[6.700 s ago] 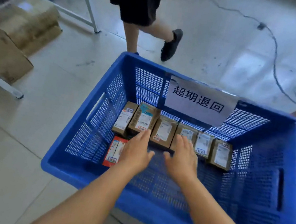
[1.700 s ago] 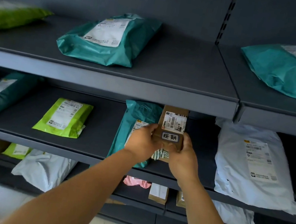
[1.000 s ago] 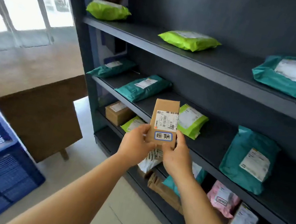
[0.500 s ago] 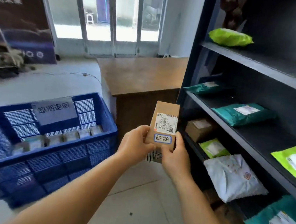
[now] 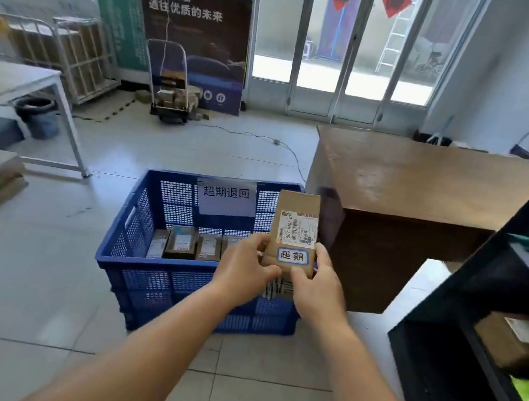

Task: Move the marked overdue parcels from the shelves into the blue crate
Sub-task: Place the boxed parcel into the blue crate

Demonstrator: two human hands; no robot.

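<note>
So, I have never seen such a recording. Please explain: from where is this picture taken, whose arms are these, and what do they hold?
The camera sits on a person's head and looks forward and down, so the two bare arms are that person's own. No machine is there. The left hand and the right hand together hold a small cardboard parcel upright; it carries a shipping label and a blue-framed sticker. Behind it on the tiled floor stands the blue crate with a paper sign; several small boxes already lie inside. A brown desk and dark shelves stand to the right.

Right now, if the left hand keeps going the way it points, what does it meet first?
Probably the blue crate. The left hand, gripping the cardboard parcel together with the right hand, points forward over its near rim; depth is unclear.
</note>
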